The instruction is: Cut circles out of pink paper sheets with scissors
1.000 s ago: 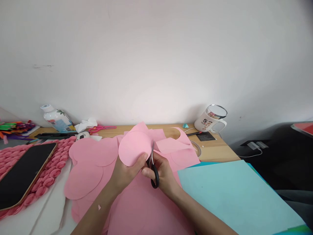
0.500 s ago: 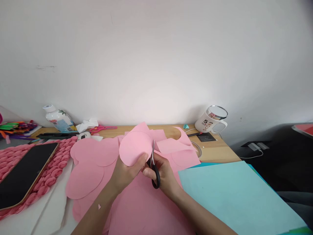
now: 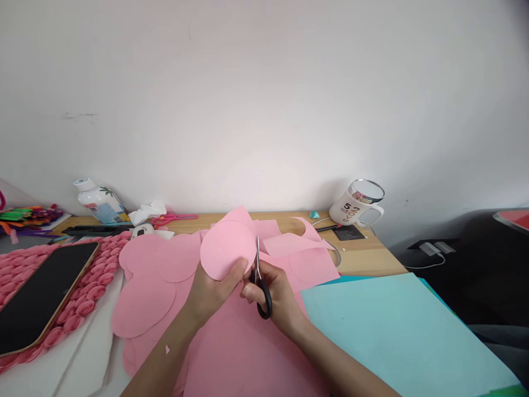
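Observation:
My left hand (image 3: 212,295) pinches the lower edge of a round pink paper piece (image 3: 227,249) and holds it upright above the table. My right hand (image 3: 279,295) grips black-handled scissors (image 3: 260,281), whose blades point up along the right edge of that piece. Under both hands lies a large pink sheet (image 3: 243,358). Several cut pink petal shapes (image 3: 152,281) are spread to the left.
A light blue sheet (image 3: 397,336) lies at the right. A phone (image 3: 39,295) rests on a pink knitted mat (image 3: 82,300) at the left. At the back of the wooden table (image 3: 372,256) stand a white mug (image 3: 357,207), a bottle (image 3: 97,201), pink scissors (image 3: 173,218) and tape (image 3: 336,251).
The scissors' blades have edged slightly up along the right edge of the round piece. Both hands stay in nearly the same place.

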`<state>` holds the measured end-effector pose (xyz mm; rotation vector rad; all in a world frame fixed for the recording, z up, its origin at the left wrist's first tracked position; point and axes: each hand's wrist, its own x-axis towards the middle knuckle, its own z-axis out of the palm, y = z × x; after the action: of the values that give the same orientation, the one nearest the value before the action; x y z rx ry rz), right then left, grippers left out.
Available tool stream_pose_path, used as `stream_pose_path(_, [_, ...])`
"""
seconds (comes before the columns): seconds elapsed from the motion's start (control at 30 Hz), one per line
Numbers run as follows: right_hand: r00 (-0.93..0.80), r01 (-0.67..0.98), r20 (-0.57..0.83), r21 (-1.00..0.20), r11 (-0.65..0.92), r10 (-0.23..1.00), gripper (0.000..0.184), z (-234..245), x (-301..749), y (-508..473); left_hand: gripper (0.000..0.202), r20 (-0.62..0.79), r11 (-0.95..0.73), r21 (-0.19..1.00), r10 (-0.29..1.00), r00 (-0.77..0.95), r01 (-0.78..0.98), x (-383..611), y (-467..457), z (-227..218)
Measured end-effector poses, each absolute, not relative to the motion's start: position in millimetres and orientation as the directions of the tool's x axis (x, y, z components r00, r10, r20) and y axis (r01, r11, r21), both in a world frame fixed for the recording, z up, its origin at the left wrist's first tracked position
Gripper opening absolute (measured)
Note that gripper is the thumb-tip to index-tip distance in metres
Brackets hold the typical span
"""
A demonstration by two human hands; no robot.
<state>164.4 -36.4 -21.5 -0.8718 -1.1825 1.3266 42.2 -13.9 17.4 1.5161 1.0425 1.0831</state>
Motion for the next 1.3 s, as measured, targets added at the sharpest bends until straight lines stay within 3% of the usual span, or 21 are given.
stream_pose_path(0.2, [-0.14, -0.265, 0.12, -0.961, 0.079, 0.983, 0.028, -23.2, 165.2, -36.4, 0.03, 0.14, -0.173, 0.98, 0.953, 0.268, 0.102, 40.1, -12.4, 17.4])
stream_pose_path(0.43, [-0.135, -0.242, 0.074, -0.969, 0.039, 0.988, 0.03, -25.8, 165.1, -36.3, 0.029, 0.139, -0.158, 0.973, 0.983, 0.121, 0.165, 35.1, -9.3, 1.4])
stream_pose_path(0.67, [-0.136, -0.255, 0.09, -0.965, 0.053, 0.987, 0.03, -29.7, 163.5, -36.8, 0.037, 0.125, -0.138, 0.98, 0.988, 0.095, 0.143, 36.4, -8.2, -3.0])
stream_pose_path(0.87, [-0.157, -0.287, 0.071, -0.958, 0.023, 0.985, 0.037, -27.8, 159.3, -37.3, 0.029, 0.116, -0.122, 0.981, 0.992, 0.044, 0.153, 42.4, -11.7, 5.0])
stream_pose_path(1.07, [-0.15, -0.328, 0.143, -0.941, 0.087, 0.978, 0.037, -26.2, 162.0, -35.5, 0.011, 0.092, -0.092, 0.99, 0.996, 0.001, 0.111, 48.5, -19.5, 12.6])
stream_pose_path(1.3, [-0.157, -0.307, 0.142, -0.948, 0.088, 0.977, 0.041, -25.7, 164.2, -35.0, 0.012, 0.072, -0.074, 0.992, 0.997, 0.027, 0.098, 52.5, -22.4, 17.9])
